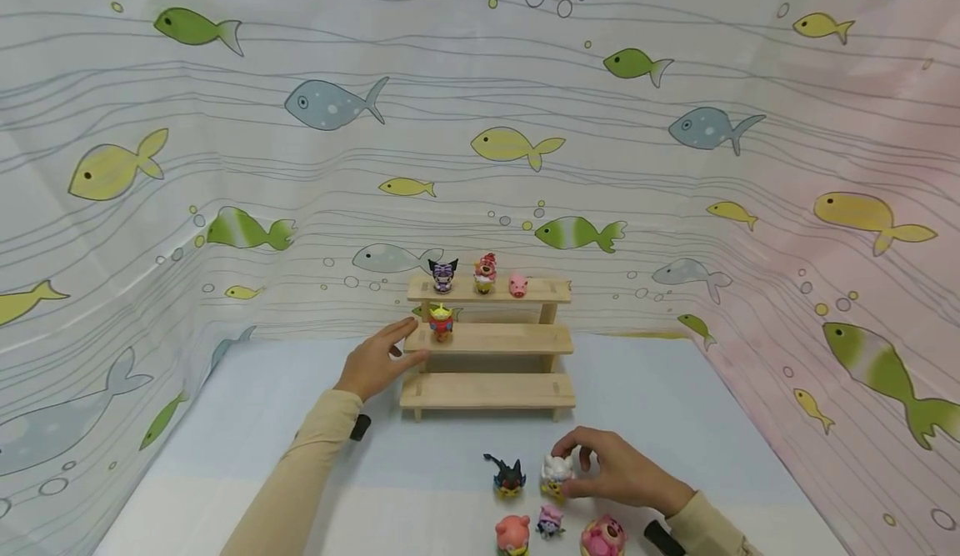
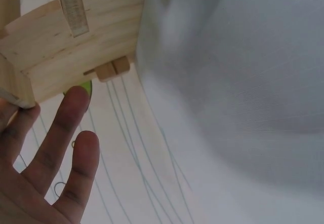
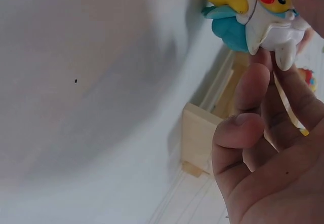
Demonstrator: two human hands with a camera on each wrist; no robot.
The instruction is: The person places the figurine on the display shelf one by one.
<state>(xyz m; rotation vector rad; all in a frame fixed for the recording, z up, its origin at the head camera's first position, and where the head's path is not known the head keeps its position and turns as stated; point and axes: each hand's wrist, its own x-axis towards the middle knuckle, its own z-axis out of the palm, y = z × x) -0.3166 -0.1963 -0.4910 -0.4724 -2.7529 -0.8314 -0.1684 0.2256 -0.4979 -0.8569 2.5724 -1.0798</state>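
My right hand (image 1: 618,468) grips a toy figurine (image 1: 557,474) with a white hood and a yellow face. In the right wrist view, the figurine (image 3: 276,24) also shows blue parts, and the fingers are bent around its white hood. My left hand (image 1: 378,363) is at the left end of a three-step wooden display shelf (image 1: 487,389), fingers spread. In the left wrist view, a fingertip of the left hand (image 2: 48,168) touches the edge of the shelf board (image 2: 101,26). A green-headed figurine (image 1: 441,323) stands on the middle step close to it.
On the top step stand a purple-and-black figurine (image 1: 443,277), a red-hatted figurine (image 1: 485,274) and a pink pig (image 1: 518,286). Around the right hand lie a black figurine (image 1: 509,478), a small pink-and-purple one (image 1: 551,521), a coral-pink one (image 1: 513,533) and a pink bear (image 1: 603,536).
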